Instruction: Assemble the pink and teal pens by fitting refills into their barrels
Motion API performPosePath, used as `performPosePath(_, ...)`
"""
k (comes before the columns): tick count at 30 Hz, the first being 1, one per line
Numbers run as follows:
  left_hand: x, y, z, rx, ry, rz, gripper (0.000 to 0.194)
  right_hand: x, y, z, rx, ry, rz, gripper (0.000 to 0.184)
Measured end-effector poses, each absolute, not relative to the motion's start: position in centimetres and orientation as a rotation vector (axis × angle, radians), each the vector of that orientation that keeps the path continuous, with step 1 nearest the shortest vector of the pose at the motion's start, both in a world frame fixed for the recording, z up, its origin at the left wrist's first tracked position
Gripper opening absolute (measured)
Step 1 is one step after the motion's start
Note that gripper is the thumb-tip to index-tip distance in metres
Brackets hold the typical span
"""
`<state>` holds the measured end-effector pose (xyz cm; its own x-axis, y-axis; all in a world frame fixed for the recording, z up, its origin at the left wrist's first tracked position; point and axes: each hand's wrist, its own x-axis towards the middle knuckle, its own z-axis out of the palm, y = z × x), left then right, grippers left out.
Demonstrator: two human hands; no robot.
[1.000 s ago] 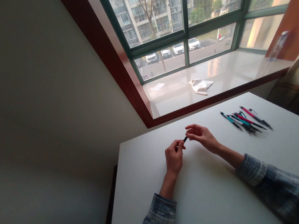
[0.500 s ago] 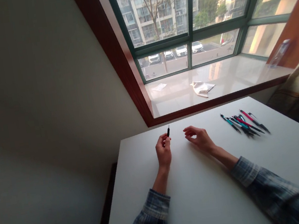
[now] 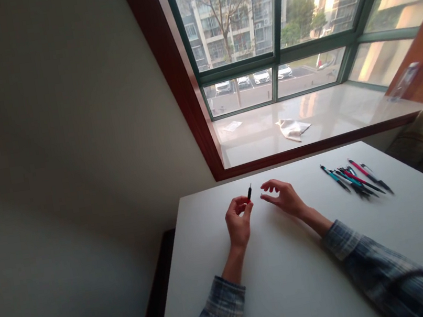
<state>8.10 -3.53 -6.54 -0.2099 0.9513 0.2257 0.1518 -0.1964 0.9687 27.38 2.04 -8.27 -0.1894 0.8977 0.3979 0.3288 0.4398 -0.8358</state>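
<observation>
Thing: slim black pen, smooth plastic, upright, narrow tip up, tilted slightly right.
Grip: left hand closed, pinching the barrel between thumb and fingers; right hand empty, fingers spread and curved, just beside.
Place: over white table.
Beyond: loose pens, teal and red, fanned out to the right.

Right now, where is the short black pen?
In the head view, the short black pen stands in the left hand, left of the right hand, with other pens further right.
</observation>
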Motion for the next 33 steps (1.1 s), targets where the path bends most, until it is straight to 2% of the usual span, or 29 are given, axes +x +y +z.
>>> performPosePath(4,9.2,-4.6,-5.8,1.505,1.389,1.399,0.019,27.7,-0.6,-7.2,-1.052,-1.605,0.992,0.039)
performPosePath(8,10.1,-5.5,-5.4,1.638,1.386,1.281,0.011,27.6,-1.4,-7.1,-1.137,-1.581,0.936,0.056)
performPosePath(12,10.6,-5.8,-5.5,1.634,1.354,1.217,0.010,27.4,-1.2,-7.2,-1.188,-1.595,0.856,0.063)
performPosePath(19,10.7,-5.4,-6.0,1.430,1.199,1.204,0.017,27.5,-1.4,-6.7,-1.146,-1.653,0.832,0.054)
performPosePath(28,10.7,-5.3,-5.9,1.284,1.122,1.204,0.029,27.9,-1.7,-5.4,-1.049,-1.672,0.827,0.029)
performPosePath(33,10.9,-5.4,-5.8,1.279,1.096,1.182,0.030,27.6,-1.9,-5.2,-0.909,-1.564,1.040,0.024)
